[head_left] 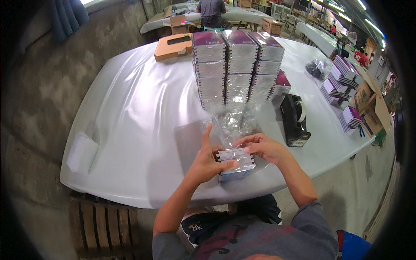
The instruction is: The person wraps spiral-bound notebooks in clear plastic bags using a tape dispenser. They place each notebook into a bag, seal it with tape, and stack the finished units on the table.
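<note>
Near the table's front edge sits a small pack of thin, white-edged booklets [241,163], with blue on its near side and clear film over it. My left hand [207,159] is closed round its left side, with the thumb across the front and the index finger pointing up. On the pack's far right edge, my right hand [268,149] pinches the clear plastic film with thumb and fingers. More crumpled clear plastic [236,125] spreads just beyond the pack. Right of it stands a black tape dispenser [295,121] with a roll in it.
Tall stacks of wrapped packs [236,65] with purple tops stand at the far middle. Behind them on the left lies a cardboard box [173,47]. White sheets [82,154] rest at the left edge. Loose packs [340,82] and open cartons [368,106] crowd the right.
</note>
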A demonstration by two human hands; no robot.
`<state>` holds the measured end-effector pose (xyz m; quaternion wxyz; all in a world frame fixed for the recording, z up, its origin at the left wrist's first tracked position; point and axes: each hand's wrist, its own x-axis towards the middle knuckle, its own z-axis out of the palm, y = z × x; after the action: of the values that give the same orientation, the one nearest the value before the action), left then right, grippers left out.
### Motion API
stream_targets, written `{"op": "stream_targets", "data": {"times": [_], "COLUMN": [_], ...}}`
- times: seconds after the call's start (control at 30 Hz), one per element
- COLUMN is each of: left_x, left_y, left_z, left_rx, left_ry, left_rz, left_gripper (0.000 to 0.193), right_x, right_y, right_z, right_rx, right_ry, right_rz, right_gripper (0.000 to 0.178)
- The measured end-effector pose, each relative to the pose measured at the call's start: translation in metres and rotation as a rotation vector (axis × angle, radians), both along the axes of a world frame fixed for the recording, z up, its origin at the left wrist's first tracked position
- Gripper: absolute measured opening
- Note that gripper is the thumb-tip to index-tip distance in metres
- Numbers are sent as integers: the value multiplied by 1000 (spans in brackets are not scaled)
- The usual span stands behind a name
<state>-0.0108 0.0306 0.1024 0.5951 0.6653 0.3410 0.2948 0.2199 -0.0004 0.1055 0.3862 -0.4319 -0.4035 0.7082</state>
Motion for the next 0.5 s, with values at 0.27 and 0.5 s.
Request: {"op": "stream_targets", "data": {"times": [0.27, 0.5], "left_x": [1, -1], "left_y": [0, 0], "left_z": [-1, -9], "left_rx": [22, 41], "left_ry": [-6, -1], "left_rz": [-26, -6], "left_gripper": [121, 120], "right_x": [-25, -23], "right_y": [27, 10], "right_z": [19, 40], "right_rx": [361, 580], "right_ry": [-138, -97], "right_rz": [-56, -421], "right_gripper": [12, 24]}}
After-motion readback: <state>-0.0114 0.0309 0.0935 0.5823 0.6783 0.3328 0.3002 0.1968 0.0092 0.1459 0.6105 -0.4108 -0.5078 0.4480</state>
